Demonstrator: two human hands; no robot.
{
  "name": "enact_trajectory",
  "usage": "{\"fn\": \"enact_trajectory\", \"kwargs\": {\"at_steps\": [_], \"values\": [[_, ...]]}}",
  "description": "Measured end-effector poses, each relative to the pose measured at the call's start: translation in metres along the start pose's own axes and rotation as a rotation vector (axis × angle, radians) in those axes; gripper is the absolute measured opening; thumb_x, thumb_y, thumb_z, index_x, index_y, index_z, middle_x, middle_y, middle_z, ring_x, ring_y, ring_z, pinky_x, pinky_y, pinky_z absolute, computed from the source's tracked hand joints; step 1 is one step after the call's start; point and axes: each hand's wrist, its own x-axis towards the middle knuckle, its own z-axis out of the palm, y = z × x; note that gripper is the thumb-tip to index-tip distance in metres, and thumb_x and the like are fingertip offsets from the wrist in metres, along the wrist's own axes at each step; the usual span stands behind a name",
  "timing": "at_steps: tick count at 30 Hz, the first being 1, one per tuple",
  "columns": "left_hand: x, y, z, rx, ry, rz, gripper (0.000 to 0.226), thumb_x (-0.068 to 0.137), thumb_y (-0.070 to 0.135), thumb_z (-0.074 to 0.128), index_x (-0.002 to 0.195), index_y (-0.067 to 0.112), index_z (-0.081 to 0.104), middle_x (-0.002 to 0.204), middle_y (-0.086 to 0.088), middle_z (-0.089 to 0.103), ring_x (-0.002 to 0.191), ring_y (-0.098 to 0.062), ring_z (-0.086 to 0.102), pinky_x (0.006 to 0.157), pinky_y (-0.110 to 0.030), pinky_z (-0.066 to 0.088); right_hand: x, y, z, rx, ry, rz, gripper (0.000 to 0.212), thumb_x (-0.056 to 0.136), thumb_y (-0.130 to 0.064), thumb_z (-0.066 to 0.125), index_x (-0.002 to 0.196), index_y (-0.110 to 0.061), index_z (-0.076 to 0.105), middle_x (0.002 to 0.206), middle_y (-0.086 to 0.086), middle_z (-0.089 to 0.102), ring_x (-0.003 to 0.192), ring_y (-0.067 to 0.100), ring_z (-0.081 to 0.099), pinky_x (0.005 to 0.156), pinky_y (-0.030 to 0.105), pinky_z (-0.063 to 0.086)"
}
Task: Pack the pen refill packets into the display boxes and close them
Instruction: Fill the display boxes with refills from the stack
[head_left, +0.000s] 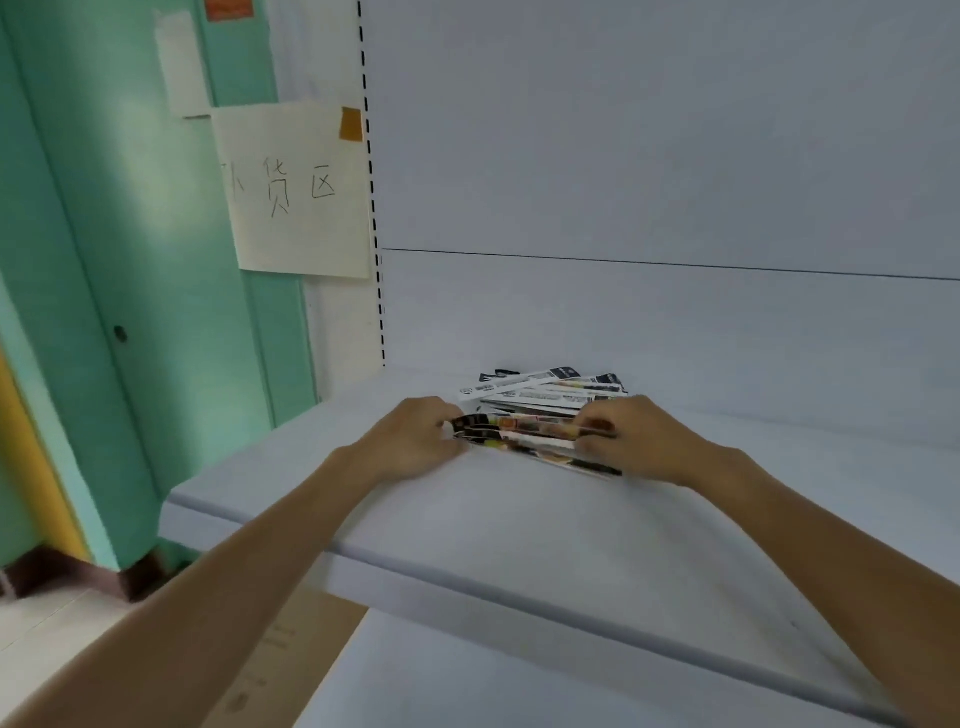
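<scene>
On the pale grey shelf (519, 519) lies a flat display box (535, 439) with colourful print, lying lengthwise between my hands. My left hand (415, 441) grips its left end with curled fingers. My right hand (628, 441) grips its right end the same way. Just behind the box lies a loose heap of pen refill packets (545, 389), white with black ends, fanned out at slight angles. Whether the box is open or closed cannot be made out.
The shelf has a white back panel (649, 182) and a slotted upright (371, 182) at its left. A paper sign (296, 192) with handwriting is taped to the green wall (130, 234). A lower shelf (467, 686) sits beneath.
</scene>
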Motion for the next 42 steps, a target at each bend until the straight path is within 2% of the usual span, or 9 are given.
{"fn": "enact_trajectory", "kwargs": {"at_steps": [5,17,19,22,25,28,32,37,42], "values": [[0.005,-0.004,0.000,-0.102,0.110,0.010,0.019,0.091,0.021,0.056,0.084,0.004,0.063,0.073,-0.004,0.059,0.071,-0.022,0.050,0.061,-0.023,0.035,0.003,-0.009,-0.006,0.025,0.002,0.069,0.014,0.087,-0.015,0.059,0.076,-0.009,0.053,0.067,-0.003,0.049,0.061,0.011,0.042,0.056,0.024,0.032],[0.008,-0.005,0.005,-0.291,0.120,0.039,0.010,0.088,0.012,0.054,0.090,0.014,0.063,0.081,-0.009,0.061,0.075,-0.019,0.053,0.062,-0.023,0.035,-0.006,-0.014,-0.005,0.082,-0.002,0.089,0.035,0.083,-0.043,0.064,0.079,-0.009,0.058,0.069,-0.005,0.048,0.065,0.010,0.041,0.057,0.021,0.029],[0.007,-0.004,0.004,-0.242,0.147,0.035,0.016,0.089,0.015,0.054,0.102,0.015,0.062,0.089,-0.004,0.059,0.088,-0.021,0.055,0.071,-0.025,0.038,-0.006,-0.017,-0.002,0.101,0.025,0.085,0.037,0.088,-0.043,0.059,0.079,-0.007,0.057,0.069,-0.005,0.050,0.062,0.009,0.043,0.053,0.016,0.032],[0.001,0.005,-0.002,0.109,0.300,0.143,0.059,0.085,0.030,0.057,0.139,0.021,0.035,0.131,-0.002,0.041,0.126,-0.020,0.033,0.104,-0.033,0.028,-0.004,-0.021,0.002,0.138,0.058,0.093,0.028,0.090,-0.039,0.056,0.091,-0.011,0.060,0.091,-0.002,0.061,0.077,0.009,0.054,0.062,0.014,0.041],[0.000,0.025,-0.003,0.361,0.277,0.410,0.073,0.081,0.041,0.058,0.144,0.027,0.024,0.135,0.002,0.037,0.129,-0.017,0.028,0.107,-0.033,0.021,-0.002,-0.031,0.002,0.165,0.064,0.064,0.020,0.086,-0.034,0.061,0.098,-0.018,0.060,0.102,-0.003,0.062,0.093,0.015,0.058,0.076,0.025,0.047],[0.003,0.029,0.006,0.510,0.209,0.411,0.043,0.088,0.033,0.047,0.129,0.020,0.041,0.119,0.000,0.049,0.114,-0.022,0.046,0.089,-0.031,0.032,0.003,-0.040,-0.001,0.279,0.078,0.082,0.021,0.082,-0.043,0.065,0.093,-0.026,0.062,0.091,-0.011,0.064,0.087,0.006,0.059,0.070,0.018,0.044],[0.003,0.005,-0.006,0.373,0.232,0.191,0.019,0.091,0.031,0.041,0.100,0.016,0.049,0.098,-0.001,0.055,0.094,-0.026,0.055,0.071,-0.031,0.036,-0.006,-0.013,0.001,0.244,0.098,0.217,0.023,0.084,-0.047,0.061,0.091,-0.025,0.066,0.093,-0.007,0.066,0.086,0.010,0.060,0.074,0.021,0.044],[0.008,-0.020,-0.027,0.167,0.174,-0.066,0.026,0.092,0.041,0.040,0.073,0.023,0.042,0.078,-0.002,0.055,0.080,-0.027,0.052,0.063,-0.032,0.033,-0.013,-0.006,0.010,0.048,0.049,0.102,0.021,0.079,-0.022,0.072,0.100,-0.016,0.071,0.092,-0.008,0.062,0.085,0.010,0.058,0.079,0.018,0.046],[0.000,-0.013,-0.023,0.147,0.196,0.043,0.024,0.096,0.029,0.035,0.079,0.013,0.041,0.073,0.000,0.048,0.072,-0.026,0.048,0.059,-0.033,0.031,-0.004,-0.018,0.016,-0.213,0.149,-0.027,0.016,0.086,-0.015,0.060,0.098,-0.015,0.070,0.105,-0.003,0.061,0.098,0.015,0.056,0.082,0.026,0.043]]}}
